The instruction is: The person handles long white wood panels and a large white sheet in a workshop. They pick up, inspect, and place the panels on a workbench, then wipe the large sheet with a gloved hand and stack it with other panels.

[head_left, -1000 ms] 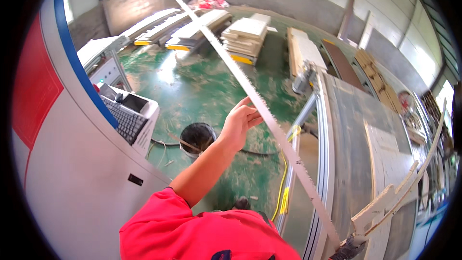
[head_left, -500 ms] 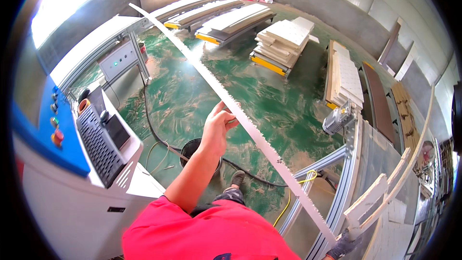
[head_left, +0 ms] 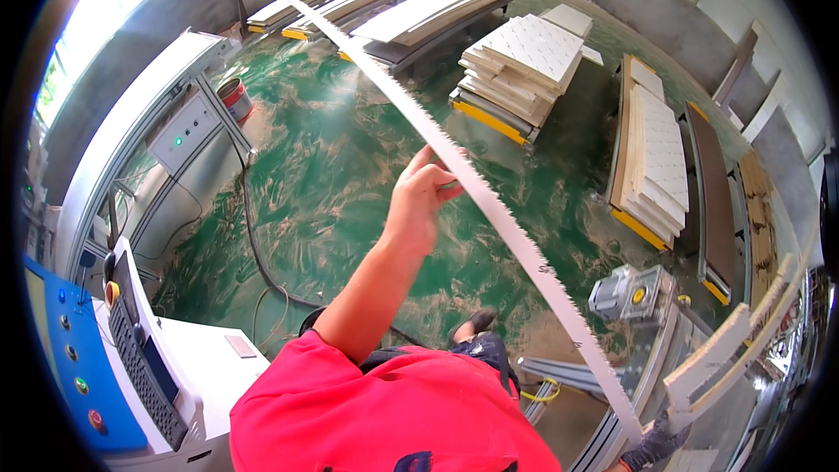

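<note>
A long, narrow white strip of board [head_left: 500, 217] with jagged, saw-like edges runs diagonally from the far left down to the near right. My bare left hand [head_left: 424, 190] is closed on it near its middle, thumb and fingers pinching the edge. At the lower right, my right hand [head_left: 657, 444] wears a dark glove and is closed around the strip's near end. Shorter offcut strips [head_left: 712, 357] and a long curved strip stick out from the same hand, tilted up to the right. The right fingertips are partly hidden behind these pieces.
White boards lie stacked [head_left: 524, 61] on low platforms ahead, with more stacks [head_left: 655, 157] at right. At left are a control console with a keyboard [head_left: 144, 358] and blue button panel [head_left: 74, 363]. A motor [head_left: 625, 293] sits on a metal frame at right. A black cable [head_left: 253, 227] crosses the green floor.
My viewpoint has shifted: the console sits further left and lower, and a red bucket shows more fully. My left hand and the long strip have moved slightly right in view, both hands still holding.
</note>
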Available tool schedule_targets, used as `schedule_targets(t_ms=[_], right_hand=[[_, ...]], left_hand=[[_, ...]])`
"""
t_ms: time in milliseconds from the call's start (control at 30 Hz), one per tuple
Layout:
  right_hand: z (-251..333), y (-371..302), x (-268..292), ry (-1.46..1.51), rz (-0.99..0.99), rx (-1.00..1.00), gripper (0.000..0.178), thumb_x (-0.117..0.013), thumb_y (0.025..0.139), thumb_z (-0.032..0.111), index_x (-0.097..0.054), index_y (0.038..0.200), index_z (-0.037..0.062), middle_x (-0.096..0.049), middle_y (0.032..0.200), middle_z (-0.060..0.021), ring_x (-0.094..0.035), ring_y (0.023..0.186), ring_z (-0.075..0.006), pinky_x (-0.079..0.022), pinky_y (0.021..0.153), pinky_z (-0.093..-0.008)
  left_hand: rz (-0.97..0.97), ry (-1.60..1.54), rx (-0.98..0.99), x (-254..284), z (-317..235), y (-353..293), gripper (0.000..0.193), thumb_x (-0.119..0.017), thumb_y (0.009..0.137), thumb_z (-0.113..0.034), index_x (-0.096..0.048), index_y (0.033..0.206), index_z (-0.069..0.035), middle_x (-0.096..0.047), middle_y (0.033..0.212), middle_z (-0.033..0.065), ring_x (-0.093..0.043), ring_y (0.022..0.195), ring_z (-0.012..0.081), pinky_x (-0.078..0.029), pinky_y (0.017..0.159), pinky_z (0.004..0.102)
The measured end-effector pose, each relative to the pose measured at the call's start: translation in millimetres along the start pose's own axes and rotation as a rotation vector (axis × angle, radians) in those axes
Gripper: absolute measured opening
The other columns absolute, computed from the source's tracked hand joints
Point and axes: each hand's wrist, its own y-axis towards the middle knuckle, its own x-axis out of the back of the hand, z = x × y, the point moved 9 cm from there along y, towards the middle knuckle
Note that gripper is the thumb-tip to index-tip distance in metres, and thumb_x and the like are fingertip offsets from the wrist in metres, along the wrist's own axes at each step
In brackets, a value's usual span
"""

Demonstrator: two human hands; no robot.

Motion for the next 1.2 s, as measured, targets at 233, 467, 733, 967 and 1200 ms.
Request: schedule_targets(t_ms=[233, 467, 733, 967, 1200], right_hand=[[27, 139, -52, 0.162, -0.319, -0.304, 0.076, -0.081, 0.079, 0.038, -0.052, 0.136, -0.0017, -0.056, 0.134, -0.0221, -0.055, 0.122, -0.0388, -0.045, 0.104, -0.0461], [138, 273, -59, 0.547, -0.399, -0.299, 0.089, -0.089, 0.064, 0.017, -0.046, 0.14, -0.0017, -0.054, 0.134, -0.0197, -0.054, 0.123, -0.0336, -0.044, 0.104, -0.0433], [132, 363, -130, 0.429, -0.455, -0.48, 0.083, -0.088, 0.067, 0.015, -0.048, 0.138, -0.0003, -0.056, 0.13, -0.0174, -0.056, 0.12, -0.0313, -0.045, 0.103, -0.0416], [174, 441, -166, 0.264, -0.446, -0.62, 0.074, -0.088, 0.068, 0.017, -0.052, 0.131, 0.002, -0.062, 0.119, -0.0148, -0.062, 0.109, -0.0279, -0.049, 0.096, -0.0403], [135, 480, -193, 0.119, -0.426, -0.83, 0.079, -0.09, 0.065, 0.016, -0.051, 0.133, 0.0, -0.061, 0.122, -0.0143, -0.06, 0.113, -0.0278, -0.047, 0.099, -0.039]], left_hand=[[0.146, 0.03, -0.027, -125, 73, 178, 0.056, -0.048, 0.084, -0.009, -0.047, 0.137, 0.009, -0.06, 0.131, 0.019, -0.061, 0.11, 0.0256, -0.047, 0.101, 0.0398], [0.203, 0.003, 0.017, -222, 121, 331, 0.057, -0.049, 0.085, -0.012, -0.044, 0.139, 0.008, -0.052, 0.141, 0.0216, -0.054, 0.126, 0.0271, -0.044, 0.105, 0.039], [0.273, 0.063, 0.011, -375, 219, 479, 0.063, -0.045, 0.084, -0.008, -0.034, 0.143, 0.011, -0.047, 0.144, 0.0246, -0.055, 0.12, 0.0244, -0.046, 0.102, 0.0344], [0.324, 0.183, 0.113, -506, 342, 625, 0.057, -0.041, 0.087, -0.007, -0.038, 0.139, 0.013, -0.049, 0.141, 0.0241, -0.056, 0.115, 0.0239, -0.045, 0.101, 0.0351], [0.489, 0.107, 0.398, -662, 474, 660, 0.061, -0.045, 0.085, -0.015, -0.039, 0.141, 0.007, -0.053, 0.136, 0.0194, -0.055, 0.116, 0.0253, -0.043, 0.101, 0.0363]])
